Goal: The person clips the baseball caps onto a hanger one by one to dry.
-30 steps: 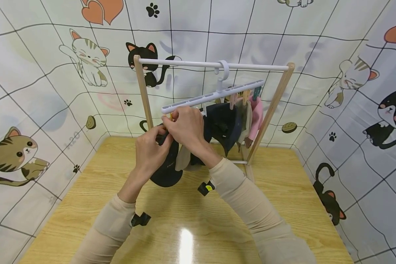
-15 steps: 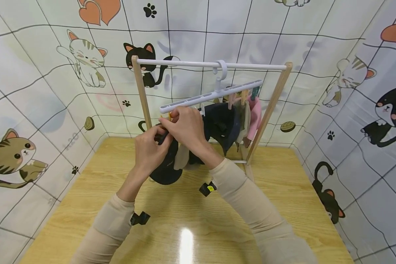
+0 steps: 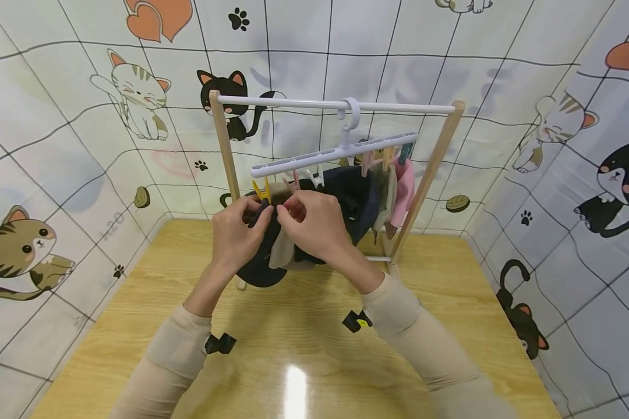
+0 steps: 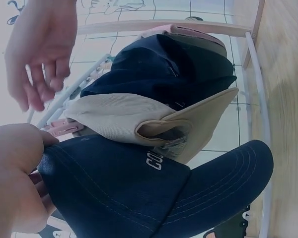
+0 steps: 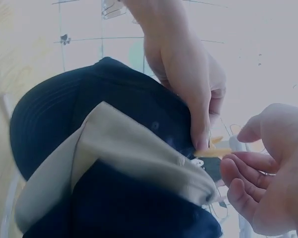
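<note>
My left hand (image 3: 239,231) pinches the edge of a dark navy baseball cap (image 4: 109,183) with white lettering, just under a yellow clothespin (image 3: 262,191) at the hanger's left end. My right hand (image 3: 317,224) is to the right of that clothespin, its fingers loosely bent and holding nothing. In the left wrist view, a gap separates the right hand (image 4: 42,54) from the cap. A beige cap (image 4: 124,116) hangs right behind the navy one, and further dark caps (image 4: 154,64) follow it. The lavender clip hanger (image 3: 335,154) slants down to the left.
A rack with wooden posts (image 3: 440,174) and a white rail (image 3: 293,103) carries the hanger. Pink (image 3: 367,163), orange and teal clothespins hold a pink cap (image 3: 402,186) and others at the right. Below lies the wooden table (image 3: 272,337); a cat-print curtain (image 3: 304,70) surrounds it.
My right hand has drawn away from the yellow clothespin, to the right and slightly down, uncovering it. The left hand stays at the navy cap's edge.
</note>
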{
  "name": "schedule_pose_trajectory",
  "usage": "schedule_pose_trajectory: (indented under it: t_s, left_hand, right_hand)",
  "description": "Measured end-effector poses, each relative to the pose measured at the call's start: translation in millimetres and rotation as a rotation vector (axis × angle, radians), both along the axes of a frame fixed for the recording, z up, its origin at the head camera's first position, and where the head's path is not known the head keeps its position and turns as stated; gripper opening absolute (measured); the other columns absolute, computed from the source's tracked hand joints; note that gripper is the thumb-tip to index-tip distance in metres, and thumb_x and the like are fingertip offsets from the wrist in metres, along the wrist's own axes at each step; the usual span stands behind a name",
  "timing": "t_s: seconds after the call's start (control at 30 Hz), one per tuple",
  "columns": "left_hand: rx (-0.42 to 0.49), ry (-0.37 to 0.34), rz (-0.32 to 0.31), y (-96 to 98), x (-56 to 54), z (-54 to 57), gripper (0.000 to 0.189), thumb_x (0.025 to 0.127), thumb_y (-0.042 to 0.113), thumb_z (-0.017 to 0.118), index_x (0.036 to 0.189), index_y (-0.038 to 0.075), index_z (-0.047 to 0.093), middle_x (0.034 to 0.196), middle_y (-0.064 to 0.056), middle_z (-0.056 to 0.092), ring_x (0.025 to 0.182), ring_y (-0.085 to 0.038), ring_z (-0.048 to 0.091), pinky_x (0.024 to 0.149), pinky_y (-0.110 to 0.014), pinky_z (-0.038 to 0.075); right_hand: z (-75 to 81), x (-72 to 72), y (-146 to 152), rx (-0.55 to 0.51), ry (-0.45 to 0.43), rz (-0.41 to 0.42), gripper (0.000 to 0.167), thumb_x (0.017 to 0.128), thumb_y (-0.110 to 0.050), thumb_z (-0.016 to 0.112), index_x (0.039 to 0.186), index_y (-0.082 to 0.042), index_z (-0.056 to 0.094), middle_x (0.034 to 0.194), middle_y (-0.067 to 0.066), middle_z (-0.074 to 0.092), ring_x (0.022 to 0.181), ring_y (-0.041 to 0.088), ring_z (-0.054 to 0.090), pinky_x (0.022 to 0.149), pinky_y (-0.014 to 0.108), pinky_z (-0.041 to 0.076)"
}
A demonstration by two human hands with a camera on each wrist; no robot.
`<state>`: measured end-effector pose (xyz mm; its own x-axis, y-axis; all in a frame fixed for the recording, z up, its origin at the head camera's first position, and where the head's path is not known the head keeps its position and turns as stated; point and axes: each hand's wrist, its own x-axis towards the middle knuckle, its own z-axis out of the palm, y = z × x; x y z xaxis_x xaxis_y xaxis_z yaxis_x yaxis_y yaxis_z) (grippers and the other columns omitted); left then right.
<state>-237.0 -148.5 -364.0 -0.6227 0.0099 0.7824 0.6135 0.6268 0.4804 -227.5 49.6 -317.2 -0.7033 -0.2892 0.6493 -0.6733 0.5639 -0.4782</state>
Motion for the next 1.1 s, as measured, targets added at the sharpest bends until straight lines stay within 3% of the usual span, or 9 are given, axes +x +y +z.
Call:
schedule_pose_trajectory:
  t_s: [0.13, 0.23, 0.43, 0.73, 1.1]
  left_hand:
    - [0.008, -0.015, -0.001, -2.6, -4.7, 0.2, 0.019, 0.100, 0.010, 0.085, 0.097, -0.006, 0.076, 0.096, -0.026, 0.084, 0.084, -0.041, 0.083, 0.073, -0.055, 0.068]
    - [0.013, -0.039, 0.010, -5.5, -8.2, 0.3, 0.020, 0.100, 0.011, 0.086, 0.099, -0.007, 0.076, 0.100, -0.027, 0.084, 0.087, -0.042, 0.083, 0.074, -0.056, 0.068]
    - [0.029, -0.073, 0.037, -9.5, -15.2, 1.6, 0.023, 0.101, 0.013, 0.085, 0.101, -0.008, 0.076, 0.107, -0.029, 0.084, 0.095, -0.045, 0.085, 0.079, -0.058, 0.069]
    - [0.051, -0.070, 0.077, -15.7, -30.7, 2.8, 0.023, 0.102, 0.015, 0.083, 0.100, -0.008, 0.076, 0.104, -0.030, 0.084, 0.093, -0.045, 0.086, 0.081, -0.060, 0.068]
    - [0.060, -0.109, 0.121, -25.6, -49.7, 7.9, 0.026, 0.103, 0.017, 0.082, 0.103, -0.008, 0.078, 0.106, -0.029, 0.084, 0.096, -0.046, 0.085, 0.085, -0.058, 0.063]
  right_hand:
    - [-7.8, 7.8, 17, 0.023, -0.010, 0.037, 0.016, 0.103, -0.018, 0.075, 0.093, -0.006, 0.082, 0.080, 0.008, 0.075, 0.068, 0.020, 0.068, 0.066, 0.032, 0.054]
    - [-15.6, 11.7, 28, 0.038, -0.038, 0.041, 0.015, 0.102, -0.017, 0.077, 0.092, -0.007, 0.082, 0.079, 0.006, 0.076, 0.067, 0.017, 0.068, 0.067, 0.030, 0.054]
    - [-32.2, 19.1, 51, 0.055, -0.090, 0.019, 0.014, 0.101, -0.017, 0.079, 0.090, -0.009, 0.083, 0.078, 0.004, 0.076, 0.067, 0.013, 0.066, 0.066, 0.028, 0.053]
    - [-51.8, 26.3, 78, 0.052, -0.085, -0.035, 0.024, 0.100, -0.016, 0.080, 0.077, -0.011, 0.077, 0.067, 0.001, 0.069, 0.061, 0.008, 0.056, 0.061, 0.025, 0.046]
    - [-68.8, 34.2, 104, 0.080, -0.098, -0.020, 0.012, 0.098, -0.012, 0.082, 0.087, -0.010, 0.082, 0.075, 0.001, 0.074, 0.067, 0.011, 0.064, 0.064, 0.024, 0.050]
